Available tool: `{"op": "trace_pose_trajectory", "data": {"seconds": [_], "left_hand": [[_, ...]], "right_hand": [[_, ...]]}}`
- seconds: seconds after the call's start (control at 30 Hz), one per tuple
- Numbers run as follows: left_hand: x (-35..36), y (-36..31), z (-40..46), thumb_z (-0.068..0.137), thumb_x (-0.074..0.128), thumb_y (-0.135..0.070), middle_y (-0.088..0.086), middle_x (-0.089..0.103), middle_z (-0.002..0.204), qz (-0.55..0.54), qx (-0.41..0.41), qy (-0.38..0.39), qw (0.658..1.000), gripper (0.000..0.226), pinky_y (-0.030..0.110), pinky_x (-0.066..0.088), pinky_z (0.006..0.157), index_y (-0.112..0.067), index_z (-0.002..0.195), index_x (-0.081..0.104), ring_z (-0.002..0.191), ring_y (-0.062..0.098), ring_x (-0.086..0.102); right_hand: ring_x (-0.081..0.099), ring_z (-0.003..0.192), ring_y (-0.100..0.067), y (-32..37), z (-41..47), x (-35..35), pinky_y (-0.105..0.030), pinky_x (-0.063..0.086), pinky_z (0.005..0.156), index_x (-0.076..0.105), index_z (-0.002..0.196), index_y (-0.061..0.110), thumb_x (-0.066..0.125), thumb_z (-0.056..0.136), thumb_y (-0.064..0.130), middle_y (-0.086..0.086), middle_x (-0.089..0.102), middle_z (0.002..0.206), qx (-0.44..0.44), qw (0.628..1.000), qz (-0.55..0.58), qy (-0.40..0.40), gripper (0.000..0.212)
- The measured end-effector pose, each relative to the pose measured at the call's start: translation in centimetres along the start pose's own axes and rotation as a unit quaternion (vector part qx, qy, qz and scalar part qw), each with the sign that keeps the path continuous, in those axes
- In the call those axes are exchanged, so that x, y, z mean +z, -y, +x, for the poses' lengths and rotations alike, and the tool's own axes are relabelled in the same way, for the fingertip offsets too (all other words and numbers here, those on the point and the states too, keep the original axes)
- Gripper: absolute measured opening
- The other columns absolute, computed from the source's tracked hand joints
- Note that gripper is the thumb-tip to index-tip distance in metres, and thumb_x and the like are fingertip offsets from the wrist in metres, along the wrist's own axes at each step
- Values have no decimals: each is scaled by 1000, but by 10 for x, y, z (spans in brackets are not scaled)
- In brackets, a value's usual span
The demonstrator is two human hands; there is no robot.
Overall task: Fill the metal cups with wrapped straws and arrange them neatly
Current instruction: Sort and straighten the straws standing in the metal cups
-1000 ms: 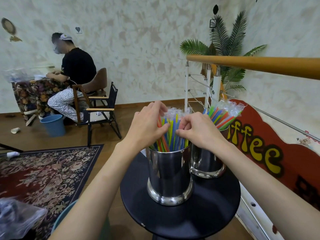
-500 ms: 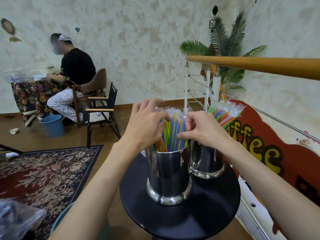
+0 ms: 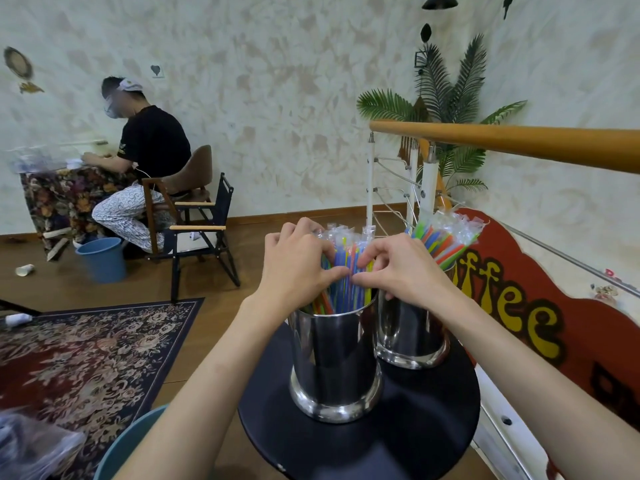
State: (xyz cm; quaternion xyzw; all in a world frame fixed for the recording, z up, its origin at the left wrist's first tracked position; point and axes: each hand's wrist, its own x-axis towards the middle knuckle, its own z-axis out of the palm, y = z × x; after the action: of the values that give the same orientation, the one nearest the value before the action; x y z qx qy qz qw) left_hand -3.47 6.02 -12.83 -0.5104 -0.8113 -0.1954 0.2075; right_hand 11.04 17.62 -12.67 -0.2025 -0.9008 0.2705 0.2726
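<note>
Gathering the wrapped straws [image 3: 349, 271] of the near metal cup [image 3: 334, 358] into one bundle, with both grips closing round them from opposite sides. Left hand [image 3: 298, 268] cupping the bundle from the left, fingers curled over its far side, thumb reaching in across the front. Right hand [image 3: 394, 268] wrapping it from the right, thumb tip meeting the left thumb just above the cup's rim. Straws standing nearly upright, long axis vertical, lower ends down inside the cup, clear wrapper tips rising above the knuckles. Sitting directly between the two grips, so neither hand nearer than the other; likely calling next for a squeeze inward and a settling downward along that axis to even the tops. Far metal cup [image 3: 412, 337] standing just behind and to the right on the round dark worktop [image 3: 363, 448], close against the near one, its own straws [image 3: 446, 237] fanning out toward the right, untouched, probably wanting the same straightening.
</note>
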Motion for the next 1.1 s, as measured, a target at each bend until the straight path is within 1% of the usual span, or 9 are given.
{"op": "trace_pose_trajectory", "data": {"seconds": [0.07, 0.13, 0.33, 0.53, 0.6, 0.7, 0.8, 0.9, 1.1], "left_hand": [[-3, 0, 1, 84, 69, -62, -5, 48, 141, -28, -8, 18, 999, 28, 40, 27, 98, -36, 93, 73, 127, 19, 40], [-7, 1, 1, 85, 69, -57, -4, 47, 143, -47, -11, 38, 998, 24, 41, 27, 101, -35, 94, 72, 130, 20, 38], [-18, 4, -1, 90, 69, -48, -4, 41, 150, -98, -16, 94, 991, 21, 42, 22, 108, -31, 101, 72, 137, 22, 32], [-25, 7, -2, 95, 66, -41, -2, 37, 153, -124, -5, 131, 984, 13, 42, 18, 111, -32, 104, 69, 141, 22, 28], [-26, 7, -2, 95, 66, -41, -3, 38, 153, -129, -7, 132, 983, 13, 42, 18, 110, -33, 105, 69, 141, 21, 29], [-26, 6, -2, 93, 68, -44, -4, 39, 150, -137, -9, 131, 982, 6, 40, 18, 106, -39, 94, 65, 140, 20, 30], [-27, 5, -3, 90, 70, -48, -6, 42, 148, -150, -11, 126, 981, 12, 34, 14, 97, -42, 83, 62, 139, 18, 31], [-27, 5, -3, 87, 72, -50, -6, 43, 146, -160, -13, 119, 980, 17, 33, 13, 96, -44, 76, 61, 138, 17, 32], [-26, 5, -4, 80, 76, -55, -9, 47, 140, -180, -14, 101, 978, 22, 33, 14, 96, -40, 71, 63, 135, 14, 35]], "right_hand": [[58, 48, -2, -1, 1, 3, -33, 58, 68, 73, 89, 18, 85, 80, 30, 0, 69, 62, 0, 1000, -7, -7, 19], [59, 55, -6, -1, 2, 6, -35, 55, 69, 74, 86, 21, 85, 79, 33, 1, 67, 62, -3, 1000, -10, -11, 18], [52, 50, -1, -2, 2, 13, -30, 49, 62, 76, 85, 23, 85, 78, 39, 7, 60, 56, -11, 1000, 1, -9, 20], [52, 47, 4, -3, 3, 15, -15, 38, 54, 77, 86, 21, 84, 79, 39, 9, 58, 52, -14, 1000, 18, 1, 21], [53, 49, 3, -3, 3, 15, -16, 40, 55, 77, 83, 21, 85, 78, 40, 8, 61, 55, -15, 1000, 21, 3, 20], [55, 52, 2, -3, 2, 16, -22, 45, 57, 77, 81, 22, 85, 76, 43, 7, 64, 58, -11, 1000, 25, 6, 23], [54, 52, 2, -3, 2, 17, -23, 45, 58, 77, 78, 22, 86, 75, 42, 7, 64, 58, -13, 999, 32, 3, 22], [52, 53, 1, -3, 2, 17, -24, 44, 59, 77, 76, 21, 87, 75, 40, 7, 63, 58, -14, 999, 40, 5, 21], [54, 55, 2, -3, 2, 14, -15, 42, 55, 77, 78, 21, 87, 75, 39, 4, 67, 63, -18, 998, 54, 34, 21]]}}
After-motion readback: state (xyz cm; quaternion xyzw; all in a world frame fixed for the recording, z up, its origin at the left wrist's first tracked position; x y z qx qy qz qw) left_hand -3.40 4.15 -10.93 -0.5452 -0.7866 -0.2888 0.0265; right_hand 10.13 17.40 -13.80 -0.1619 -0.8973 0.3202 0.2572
